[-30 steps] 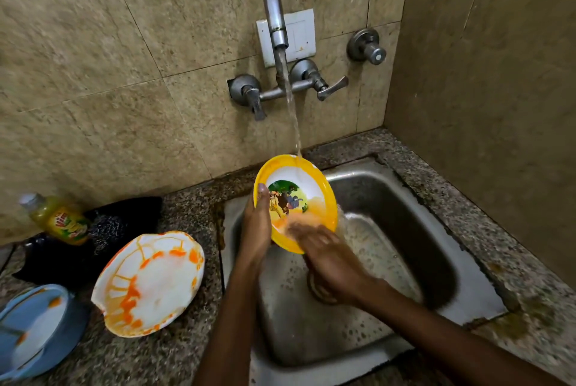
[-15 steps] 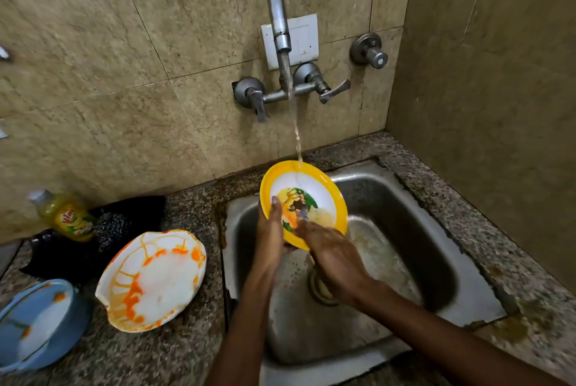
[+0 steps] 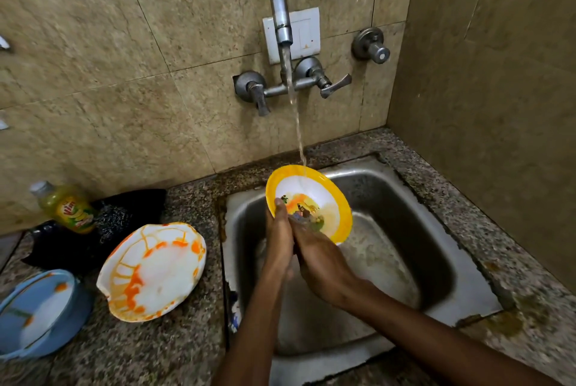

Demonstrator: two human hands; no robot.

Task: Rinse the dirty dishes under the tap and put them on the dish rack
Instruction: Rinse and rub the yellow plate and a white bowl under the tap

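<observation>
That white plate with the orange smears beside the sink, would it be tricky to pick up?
Probably slippery: the white plate is streaked with wet-looking orange residue. It looks thin and light, likely plastic, so it would lift easily. Its rim seems chipped at the lower left, so that edge may be sharp.

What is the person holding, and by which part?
The yellow-rimmed plate, gripped at its lower-left rim by the left hand; the right hand touches its face.

Tap (image 3: 280, 16) water struck the yellow-rimmed plate (image 3: 335, 198) tilted over the sink (image 3: 405, 198). The left hand (image 3: 279, 229) gripped its edge. The right hand (image 3: 321, 257) touched its face.
</observation>
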